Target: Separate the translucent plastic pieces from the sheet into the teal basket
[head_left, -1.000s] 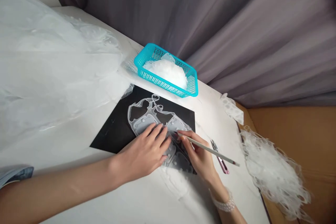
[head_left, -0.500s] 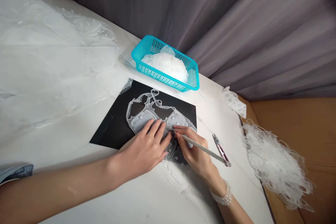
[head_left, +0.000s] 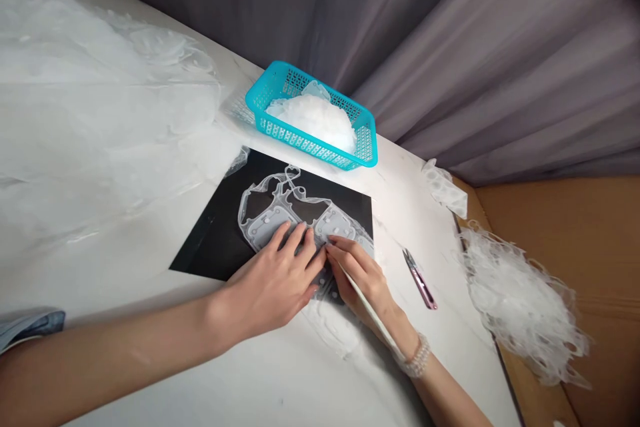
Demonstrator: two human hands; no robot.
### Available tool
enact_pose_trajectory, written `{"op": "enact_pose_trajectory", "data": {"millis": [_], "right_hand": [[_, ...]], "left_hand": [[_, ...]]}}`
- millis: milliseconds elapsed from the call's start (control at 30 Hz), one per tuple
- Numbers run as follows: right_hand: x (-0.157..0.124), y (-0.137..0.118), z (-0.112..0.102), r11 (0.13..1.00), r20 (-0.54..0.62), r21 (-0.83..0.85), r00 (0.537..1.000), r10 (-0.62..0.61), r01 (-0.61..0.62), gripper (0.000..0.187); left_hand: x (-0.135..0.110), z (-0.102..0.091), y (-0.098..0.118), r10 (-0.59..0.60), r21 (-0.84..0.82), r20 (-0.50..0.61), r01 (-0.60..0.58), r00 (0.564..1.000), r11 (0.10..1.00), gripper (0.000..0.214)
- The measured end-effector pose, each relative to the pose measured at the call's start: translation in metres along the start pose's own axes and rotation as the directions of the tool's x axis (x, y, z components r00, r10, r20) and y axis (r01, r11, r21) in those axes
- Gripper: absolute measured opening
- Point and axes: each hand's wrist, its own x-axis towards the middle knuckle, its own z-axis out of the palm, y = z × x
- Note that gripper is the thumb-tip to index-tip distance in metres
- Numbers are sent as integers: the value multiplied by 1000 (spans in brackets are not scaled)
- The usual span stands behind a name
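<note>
A translucent silicone sheet with moulded pads (head_left: 273, 213) lies on a black mat (head_left: 220, 247) on the white table. My left hand (head_left: 273, 283) rests flat on the sheet with its fingers stretched out, pressing it down. Just to its right, my right hand (head_left: 363, 280) pinches a thin white tool like a pencil (head_left: 370, 313). The tool's tip meets the sheet beside my left fingertips, and its shaft runs back along my wrist.
A turquoise basket (head_left: 310, 143) heaped with white pieces stands behind the mat. Small pink-handled snips (head_left: 420, 280) lie right of my hands. White scrap webbing (head_left: 520, 300) is piled at the table's right edge. White tulle (head_left: 90, 113) covers the left. A grey curtain hangs behind.
My right hand has turned the thin tool, so its shaft now points back along my wrist instead of out to the right. The hand shifted slightly left; my left hand stayed on the sheet.
</note>
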Motion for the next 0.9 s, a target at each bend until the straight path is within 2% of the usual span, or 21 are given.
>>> {"op": "enact_pose_trajectory", "data": {"millis": [133, 300, 367, 433, 467, 500, 567, 600, 633, 700, 767, 833, 900], "right_hand": [[1, -1, -3, 999, 9, -36, 1000, -2, 3, 47], [8, -13, -10, 998, 125, -61, 992, -2, 10, 45], [13, -15, -10, 999, 102, 8, 994, 38, -39, 42], [20, -9, -12, 971, 25, 165, 985, 169, -171, 36], [23, -1, -15, 928, -12, 262, 961, 278, -265, 31], [25, 11, -22, 854, -44, 372, 912, 408, -364, 27], [23, 44, -45, 655, -70, 567, 763, 642, -499, 23], [17, 63, -62, 552, -103, 659, 665, 739, -511, 22], [10, 82, -82, 524, -127, 680, 622, 773, -513, 19], [-12, 114, -122, 501, -146, 691, 578, 803, -521, 4], [-35, 130, -154, 506, -202, 711, 548, 812, -489, 10], [-52, 125, -169, 509, -254, 730, 510, 822, -456, 10], [-56, 99, -165, 448, -250, 781, 439, 863, -436, 8]], "left_hand": [[-1, 2, 0, -28, -41, -7, 28, 1000, 999, 50], [-3, 5, 2, -56, -25, -11, 55, 998, 998, 52], [-3, 7, 2, -52, -16, -10, 52, 999, 999, 54], [-4, 7, 2, -49, -11, 5, 49, 999, 999, 56], [-3, 7, 3, -49, -9, 14, 49, 999, 999, 56], [-3, 6, 3, -50, -8, 23, 50, 998, 999, 56], [-3, 4, 3, -54, -8, 38, 54, 998, 998, 56], [-3, 3, 3, -56, -10, 44, 56, 997, 998, 56], [-3, 2, 3, -57, -14, 52, 58, 997, 998, 56], [-3, 0, 4, -62, -30, 69, 64, 996, 998, 57], [-4, 0, 4, -69, -58, 68, 73, 995, 996, 57], [-4, 1, 3, -80, -117, 32, 83, 996, 990, 56], [-4, -1, -1, -92, -234, -31, 82, 995, 969, 53]]}}
